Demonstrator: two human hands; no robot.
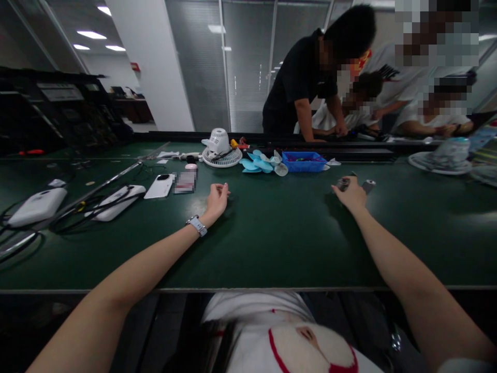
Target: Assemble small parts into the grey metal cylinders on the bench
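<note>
My left hand, with a pale-strapped watch on its wrist, rests just above the green table with its fingers loosely curled in. Nothing shows between them. Farther right, my right hand is closed around a small grey metallic object, mostly covered by the fingers. A grey cylindrical end sticks out on the hand's far side; whether both belong to one piece I cannot tell. Beyond the hands lie light-blue fan blades, a white fan body with its round grille, and a blue tray with small parts inside.
On the left of the green table lie a white phone, two white devices with black cables, and a metal rod. Another fan grille stands at the right. Several people work across the table.
</note>
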